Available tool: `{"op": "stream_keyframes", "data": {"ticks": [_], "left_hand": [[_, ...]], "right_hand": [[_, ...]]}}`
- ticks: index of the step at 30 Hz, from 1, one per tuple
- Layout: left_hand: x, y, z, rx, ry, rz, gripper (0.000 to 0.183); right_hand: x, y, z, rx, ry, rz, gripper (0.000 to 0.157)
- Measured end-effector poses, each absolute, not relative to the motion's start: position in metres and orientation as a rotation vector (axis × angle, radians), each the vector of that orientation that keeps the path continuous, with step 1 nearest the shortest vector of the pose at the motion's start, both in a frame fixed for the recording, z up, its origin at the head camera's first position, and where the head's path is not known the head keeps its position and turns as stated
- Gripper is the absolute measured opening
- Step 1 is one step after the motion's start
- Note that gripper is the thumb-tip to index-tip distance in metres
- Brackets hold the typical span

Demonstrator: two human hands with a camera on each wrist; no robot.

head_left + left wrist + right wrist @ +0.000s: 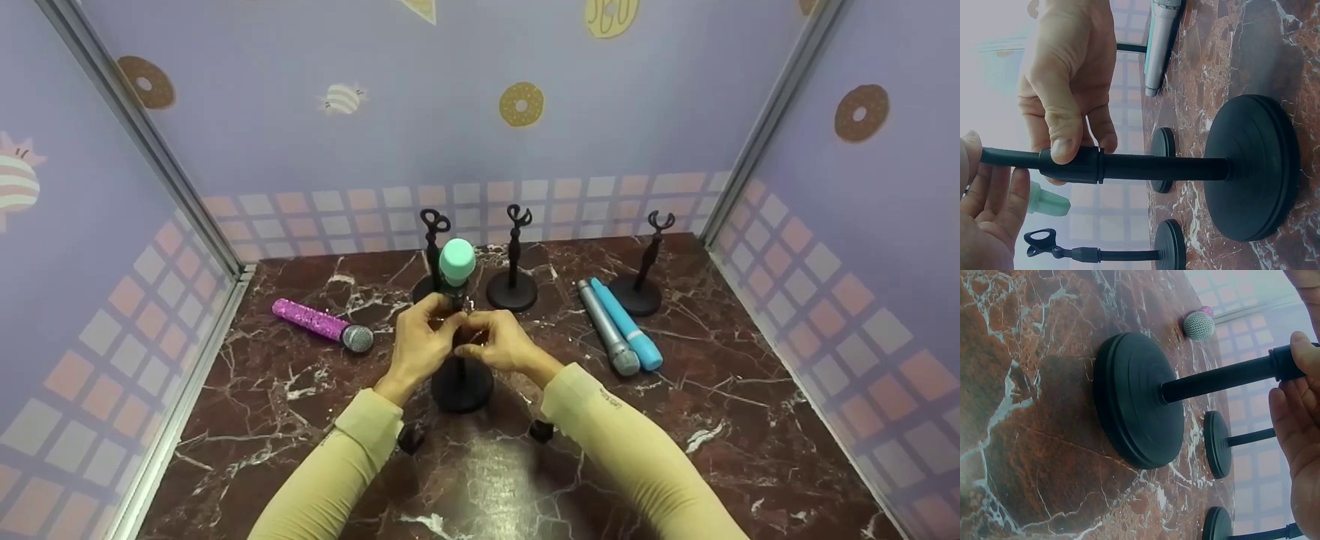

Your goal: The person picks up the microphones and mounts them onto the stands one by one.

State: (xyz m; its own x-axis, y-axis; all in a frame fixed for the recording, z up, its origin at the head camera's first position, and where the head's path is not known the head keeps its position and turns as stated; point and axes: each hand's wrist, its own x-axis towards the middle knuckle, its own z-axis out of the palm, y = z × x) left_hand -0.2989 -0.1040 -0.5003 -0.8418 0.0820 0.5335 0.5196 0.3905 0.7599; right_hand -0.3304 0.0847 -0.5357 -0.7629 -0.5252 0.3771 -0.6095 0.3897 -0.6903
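A black microphone stand (462, 386) stands upright on the tabletop between both hands, with a mint-green microphone (457, 261) at its top. My left hand (424, 341) grips the upper pole just under the microphone. Lower down, my right hand (504, 341) pinches the collar (1075, 164) on the pole between thumb and fingers. The round base (1139, 399) rests flat on the table. In the head view, the hands hide the collar and the microphone's lower part.
Empty black stands (514, 289) (636, 294) (433, 259) stand behind. A glittery purple microphone (311, 319) lies left; silver (604, 322) and blue (626, 322) microphones lie right. Patterned walls (465, 142) enclose the marbled table (315, 465).
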Motion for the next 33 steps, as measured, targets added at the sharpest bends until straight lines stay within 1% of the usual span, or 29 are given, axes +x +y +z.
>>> {"op": "stream_keyframes", "data": {"ticks": [10, 16, 19, 26, 33], "left_hand": [[-0.299, -0.103, -0.502, -0.506, -2.224, -1.477, 0.009], [-0.299, -0.105, -0.505, -0.549, -2.219, -1.468, 0.011], [-0.298, -0.107, -0.511, -0.586, -2.244, -1.415, 0.015], [-0.293, -0.115, -0.528, -0.652, -2.365, -1.219, 0.022], [-0.288, -0.125, -0.539, -0.686, -2.504, -0.936, 0.034]], "right_hand": [[-0.326, 0.084, -0.537, 0.998, -2.545, 1.356, 0.021], [-0.32, 0.084, -0.535, 1.009, -2.525, 1.279, 0.018], [-0.315, 0.086, -0.534, 1.012, -2.512, 1.159, 0.02], [-0.307, 0.097, -0.539, 1.018, -2.513, 0.819, 0.032], [-0.303, 0.107, -0.546, 0.958, -2.618, 0.694, 0.041]]}}
